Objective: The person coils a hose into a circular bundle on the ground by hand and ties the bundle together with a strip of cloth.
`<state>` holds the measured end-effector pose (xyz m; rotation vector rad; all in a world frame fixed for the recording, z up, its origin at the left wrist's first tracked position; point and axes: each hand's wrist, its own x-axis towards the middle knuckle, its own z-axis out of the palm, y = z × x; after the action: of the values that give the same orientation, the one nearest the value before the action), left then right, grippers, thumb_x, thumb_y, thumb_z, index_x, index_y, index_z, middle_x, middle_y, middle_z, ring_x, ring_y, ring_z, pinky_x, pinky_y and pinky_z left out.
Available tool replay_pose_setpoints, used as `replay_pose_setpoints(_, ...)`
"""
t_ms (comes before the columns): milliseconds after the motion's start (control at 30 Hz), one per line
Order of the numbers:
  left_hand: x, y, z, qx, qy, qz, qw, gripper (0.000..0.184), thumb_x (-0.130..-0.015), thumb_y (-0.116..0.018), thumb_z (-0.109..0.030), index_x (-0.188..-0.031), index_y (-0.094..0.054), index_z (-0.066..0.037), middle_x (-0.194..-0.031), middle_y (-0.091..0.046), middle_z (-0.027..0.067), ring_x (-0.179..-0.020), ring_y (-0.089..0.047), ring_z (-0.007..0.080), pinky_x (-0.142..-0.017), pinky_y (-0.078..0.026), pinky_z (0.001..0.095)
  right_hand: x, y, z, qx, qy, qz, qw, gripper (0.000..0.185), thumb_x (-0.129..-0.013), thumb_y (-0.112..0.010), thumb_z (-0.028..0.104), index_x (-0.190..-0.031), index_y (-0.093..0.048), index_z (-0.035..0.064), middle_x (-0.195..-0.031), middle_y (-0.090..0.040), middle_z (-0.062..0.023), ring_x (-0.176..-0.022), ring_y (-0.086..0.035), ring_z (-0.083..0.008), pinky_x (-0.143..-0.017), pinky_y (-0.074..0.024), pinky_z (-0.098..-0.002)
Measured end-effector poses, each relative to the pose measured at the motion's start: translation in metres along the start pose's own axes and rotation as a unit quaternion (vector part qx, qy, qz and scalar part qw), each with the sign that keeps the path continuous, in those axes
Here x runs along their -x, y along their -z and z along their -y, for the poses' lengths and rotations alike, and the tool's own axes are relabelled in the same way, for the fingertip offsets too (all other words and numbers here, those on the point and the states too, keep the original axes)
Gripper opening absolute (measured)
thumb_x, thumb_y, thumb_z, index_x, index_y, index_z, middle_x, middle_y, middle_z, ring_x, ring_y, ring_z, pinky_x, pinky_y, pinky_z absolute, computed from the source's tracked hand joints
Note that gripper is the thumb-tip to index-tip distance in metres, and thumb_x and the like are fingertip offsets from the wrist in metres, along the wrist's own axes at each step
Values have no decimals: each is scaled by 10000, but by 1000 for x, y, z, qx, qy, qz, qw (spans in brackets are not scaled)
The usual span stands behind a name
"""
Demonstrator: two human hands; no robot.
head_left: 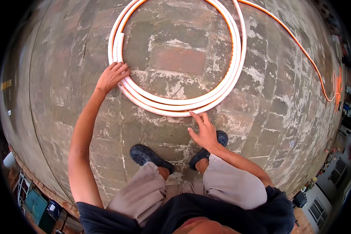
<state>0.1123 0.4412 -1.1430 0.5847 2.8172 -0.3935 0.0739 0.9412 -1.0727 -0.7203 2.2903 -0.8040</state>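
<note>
A pale hose with orange edging (pixel 171 104) lies in a wide coil of several loops on the brick floor in front of me. My left hand (pixel 114 76) is wrapped over the coil's left side, fingers across the loops. Just above that hand, one cut end of the hose (pixel 121 37) lies along the inside of the coil. My right hand (pixel 202 128) is at the coil's near edge, thumb and fingers apart, with the index fingertip at the outer loop. Whether that fingertip presses on the hose I cannot tell.
A length of orange hose (pixel 300 45) runs from the coil to the right, ending in an orange bundle (pixel 337 87). The floor (pixel 179 60) is worn brick with white patches. My feet in dark clogs (pixel 148 156) stand close to the coil's near side.
</note>
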Motion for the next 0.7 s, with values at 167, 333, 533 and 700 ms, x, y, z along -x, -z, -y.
replay_pose_setpoints(167, 20, 11, -29, 10, 154, -32, 987, 506, -842, -695, -60, -1341, -653, -131, -1415, -606, 71, -1400, -519, 281, -1185, -429, 422, -77, 69, -51, 227, 135, 16, 964, 997, -674, -982, 196, -1562, -528, 222, -1635, -406, -104, -1548, -327, -352, -1305, -291, -500)
replay_pose_setpoints(333, -55, 94, -176, 329, 157, -121, 923, 589, -887, -720, -158, -1454, -596, -58, -1427, -589, 161, -1413, -495, 345, -1240, -394, 480, -126, 122, -101, 289, 250, 36, 923, 834, -617, -925, 123, -1401, -640, 131, -1427, -587, -77, -1415, -492, -299, -1229, -393, -453)
replay_pose_setpoints(533, -102, 108, -247, 200, 43, -88, 975, 717, -914, -764, -332, -1487, -514, 20, -1380, -563, 135, -1319, -523, 305, -1144, -424, 426, -155, 133, -98, 326, 358, 106, 868, 558, -580, -856, 90, -1120, -716, 100, -1081, -648, -19, -1116, -610, -236, -1041, -503, -388)
replay_pose_setpoints(700, -70, 94, -250, 184, 52, -92, 977, 556, -827, -665, -142, -1349, -593, 33, -1185, -579, 106, -1132, -557, 258, -974, -469, 350, -142, 102, -99, 310, 436, 123, 836, 416, -599, -831, 132, -990, -702, 73, -999, -634, -30, -1056, -622, -234, -976, -524, -375)
